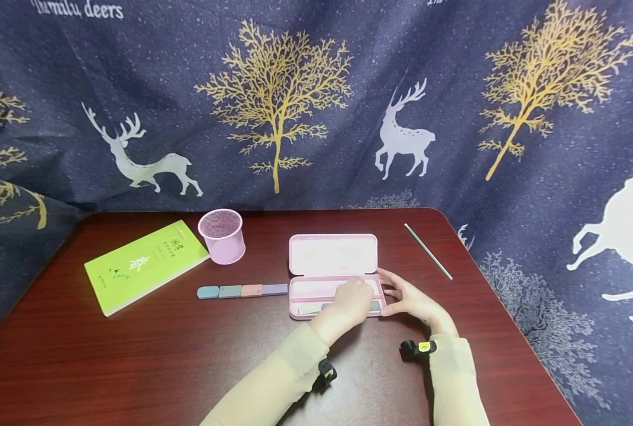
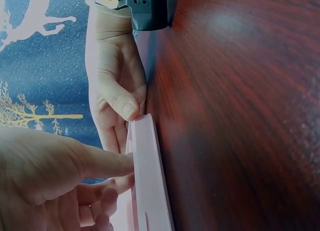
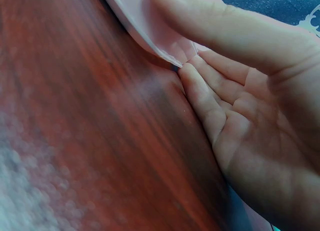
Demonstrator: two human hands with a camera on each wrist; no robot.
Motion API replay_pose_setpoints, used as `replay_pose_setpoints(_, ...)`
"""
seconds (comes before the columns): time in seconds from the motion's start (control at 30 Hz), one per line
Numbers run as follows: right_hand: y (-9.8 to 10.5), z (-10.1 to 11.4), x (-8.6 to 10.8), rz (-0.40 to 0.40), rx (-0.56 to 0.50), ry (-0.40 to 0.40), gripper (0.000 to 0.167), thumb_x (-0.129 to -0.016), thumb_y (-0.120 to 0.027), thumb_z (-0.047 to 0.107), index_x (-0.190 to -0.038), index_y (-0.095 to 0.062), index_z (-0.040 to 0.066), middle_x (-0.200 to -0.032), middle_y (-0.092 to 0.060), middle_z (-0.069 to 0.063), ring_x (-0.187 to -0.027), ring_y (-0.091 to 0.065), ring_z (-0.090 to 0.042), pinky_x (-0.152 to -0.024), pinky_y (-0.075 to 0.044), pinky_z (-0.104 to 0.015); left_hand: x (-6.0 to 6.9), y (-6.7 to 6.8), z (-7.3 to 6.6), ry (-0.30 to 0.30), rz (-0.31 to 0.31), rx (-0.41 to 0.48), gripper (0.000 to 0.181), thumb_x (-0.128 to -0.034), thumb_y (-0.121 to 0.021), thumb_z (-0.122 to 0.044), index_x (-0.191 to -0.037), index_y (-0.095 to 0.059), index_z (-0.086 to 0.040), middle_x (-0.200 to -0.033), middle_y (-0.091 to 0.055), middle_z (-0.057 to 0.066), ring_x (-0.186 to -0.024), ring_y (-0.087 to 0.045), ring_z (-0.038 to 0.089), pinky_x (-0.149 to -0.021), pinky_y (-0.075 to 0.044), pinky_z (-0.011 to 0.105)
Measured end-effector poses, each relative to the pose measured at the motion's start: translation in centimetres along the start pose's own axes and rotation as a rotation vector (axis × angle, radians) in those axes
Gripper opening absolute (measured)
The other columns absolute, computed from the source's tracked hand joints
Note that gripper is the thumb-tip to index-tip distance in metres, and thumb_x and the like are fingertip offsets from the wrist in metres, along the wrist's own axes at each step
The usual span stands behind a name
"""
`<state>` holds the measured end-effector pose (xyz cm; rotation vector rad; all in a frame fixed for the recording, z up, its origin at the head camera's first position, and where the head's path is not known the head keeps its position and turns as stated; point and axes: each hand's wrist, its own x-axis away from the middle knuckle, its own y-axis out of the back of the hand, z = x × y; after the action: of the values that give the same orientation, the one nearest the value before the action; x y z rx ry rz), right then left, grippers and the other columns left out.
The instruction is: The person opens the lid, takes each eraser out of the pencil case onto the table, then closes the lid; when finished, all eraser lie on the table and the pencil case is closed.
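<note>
A pink pencil case [image 1: 333,277] lies on the table with its lid raised at the back. My left hand [image 1: 352,302] reaches down into the tray; in the left wrist view its thumb and index fingertips [image 2: 111,163] drop behind the case wall, other fingers curled. Whether they pinch anything is hidden. My right hand [image 1: 414,303] holds the case's right end, thumb at the near corner and fingers farther back. In the front compartment lie a pale block [image 1: 309,309] and a grey-blue block [image 1: 374,306], partly covered by my left hand.
Left of the case, several coloured blocks [image 1: 242,291] form a row. A pink mesh pen cup [image 1: 223,239] stands behind them, touching or close to a green book [image 1: 146,266]. A thin pale green stick [image 1: 428,251] lies at right. A patterned curtain [image 1: 316,118] hangs behind.
</note>
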<state>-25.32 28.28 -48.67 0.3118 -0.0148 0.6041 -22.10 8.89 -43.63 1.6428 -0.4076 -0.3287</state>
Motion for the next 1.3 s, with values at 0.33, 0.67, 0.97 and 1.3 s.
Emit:
replay_pose_setpoints(0.33,0.1,0.0,0.0,0.004,-0.004,-0.012,0.1,-0.079,-0.078,0.005,-0.154,-0.013,-0.003,-0.157,-0.017,-0.029,-0.138,-0.029,-0.052,-0.094,-0.046,-0.014,0.0,0.3,0.2,-0.002,-0.05,0.019,0.015,-0.0901,-0.062,-0.012,-0.086,-0.076,-0.017,-0.094,-0.074,0.001,-0.087,-0.069,0.018,-0.069,-0.058,0.032)
replay_pose_setpoints(0.67,0.1,0.1,0.0,0.012,-0.022,-0.008,0.1,-0.08,-0.078,0.006,-0.154,-0.012,-0.002,-0.157,-0.017,-0.029,-0.139,-0.028,-0.052,-0.094,-0.046,-0.015,0.3,0.2,0.6,-0.063,-0.136,0.024,0.014,-0.086,-0.065,-0.011,-0.078,-0.074,-0.017,-0.086,-0.074,-0.001,-0.082,-0.07,0.017,-0.066,-0.057,0.03)
replay_pose_setpoints(0.97,0.2,0.0,0.0,0.012,-0.023,-0.001,0.099,-0.08,-0.077,0.005,-0.154,-0.013,-0.002,-0.158,-0.016,-0.028,-0.139,-0.028,-0.053,-0.095,-0.045,-0.014,0.5,-0.1,0.8,-0.103,-0.199,0.038,0.014,-0.0845,-0.066,-0.01,-0.075,-0.073,-0.017,-0.079,-0.073,-0.002,-0.078,-0.07,0.015,-0.064,-0.056,0.027)
replay_pose_setpoints(1.3,0.1,-0.1,0.0,0.01,-0.016,-0.008,0.099,-0.08,-0.078,0.006,-0.154,-0.013,-0.001,-0.158,-0.017,-0.028,-0.139,-0.027,-0.052,-0.094,-0.046,-0.014,0.5,-0.5,1.0,-0.119,-0.196,0.082,0.015,-0.086,-0.064,-0.009,-0.077,-0.073,-0.016,-0.081,-0.073,-0.002,-0.08,-0.07,0.015,-0.066,-0.056,0.028)
